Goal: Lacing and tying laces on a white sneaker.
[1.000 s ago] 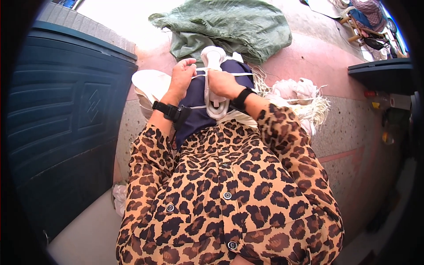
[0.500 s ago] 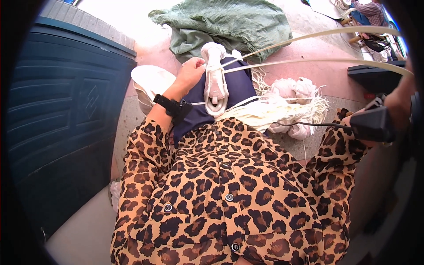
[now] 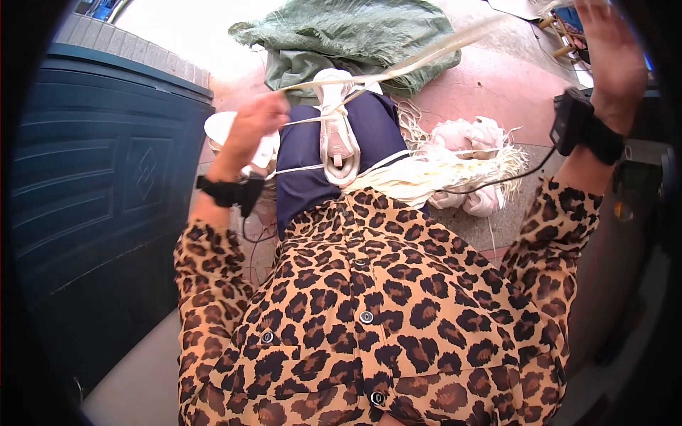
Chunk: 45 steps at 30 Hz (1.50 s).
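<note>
A pale pink and white sneaker (image 3: 339, 138) lies lengthwise on my dark navy trousers (image 3: 298, 145), its heel towards me. Cream shoelace (image 3: 330, 83) crosses its upper part and runs out to both sides. My left hand (image 3: 259, 122), slightly blurred, is closed on the lace just left of the shoe. My right hand (image 3: 611, 53) is raised at the upper right, smeared by motion, its fingertips partly cut off by the frame edge. A blurred stretch of lace slants up towards it; whether its fingers grip the lace is not visible.
A bundle of cream laces (image 3: 455, 170) spreads right of my lap beside pinkish shoes (image 3: 465, 135). Another white shoe (image 3: 264, 153) stands at my left. A green woven sack (image 3: 355, 35) lies ahead. Dark blue panelled door (image 3: 114, 177) borders the left side.
My left hand has moved left, away from the shoe, drawing lace with it. My right hand has risen and come forward; the lace strands have shifted upward and blurred.
</note>
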### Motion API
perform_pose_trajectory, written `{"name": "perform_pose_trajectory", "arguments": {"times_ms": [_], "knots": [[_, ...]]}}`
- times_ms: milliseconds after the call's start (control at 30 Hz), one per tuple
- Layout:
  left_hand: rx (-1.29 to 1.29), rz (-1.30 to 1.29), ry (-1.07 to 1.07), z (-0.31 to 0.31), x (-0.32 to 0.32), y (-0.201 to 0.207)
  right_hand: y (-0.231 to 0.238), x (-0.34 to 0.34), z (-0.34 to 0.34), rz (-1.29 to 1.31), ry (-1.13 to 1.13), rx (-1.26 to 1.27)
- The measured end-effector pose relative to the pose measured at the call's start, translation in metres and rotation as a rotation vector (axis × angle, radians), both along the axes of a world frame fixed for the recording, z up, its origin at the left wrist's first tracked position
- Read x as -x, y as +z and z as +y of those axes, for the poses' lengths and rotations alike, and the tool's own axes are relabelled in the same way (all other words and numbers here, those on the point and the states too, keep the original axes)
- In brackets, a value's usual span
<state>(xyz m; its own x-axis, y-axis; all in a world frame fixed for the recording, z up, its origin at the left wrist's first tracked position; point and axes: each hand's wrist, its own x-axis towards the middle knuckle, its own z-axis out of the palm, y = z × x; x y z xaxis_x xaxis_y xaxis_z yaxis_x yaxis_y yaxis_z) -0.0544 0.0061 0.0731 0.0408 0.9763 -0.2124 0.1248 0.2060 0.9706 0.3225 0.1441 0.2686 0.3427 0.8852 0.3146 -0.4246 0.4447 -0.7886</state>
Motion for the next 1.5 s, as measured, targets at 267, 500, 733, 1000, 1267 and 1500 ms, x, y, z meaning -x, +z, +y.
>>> {"name": "perform_pose_trajectory", "arguments": {"times_ms": [267, 500, 733, 1000, 1267, 1500], "knots": [[-0.276, -0.705, 0.866, -0.057, 0.189, 0.045, -0.187, -0.104, 0.023, -0.291, 0.363, 0.456], [0.035, -0.192, 0.595, -0.034, 0.117, -0.013, -0.295, 0.08, -0.068, -0.974, 0.817, 0.444], [0.199, 0.09, 0.093, -0.01, -0.035, -0.076, -0.317, 0.142, -0.079, -1.44, 0.528, 0.296], [-0.079, 0.508, 0.109, -0.007, -0.042, -0.087, -0.309, 0.148, -0.083, -1.658, 0.464, 0.119], [-0.046, 0.643, 0.207, -0.017, -0.041, -0.093, -0.303, 0.156, -0.08, -1.933, 0.277, -0.561], [-0.095, 0.831, 0.172, -0.01, -0.043, -0.097, -0.308, 0.151, -0.083, -1.78, 0.269, -0.218]]}}
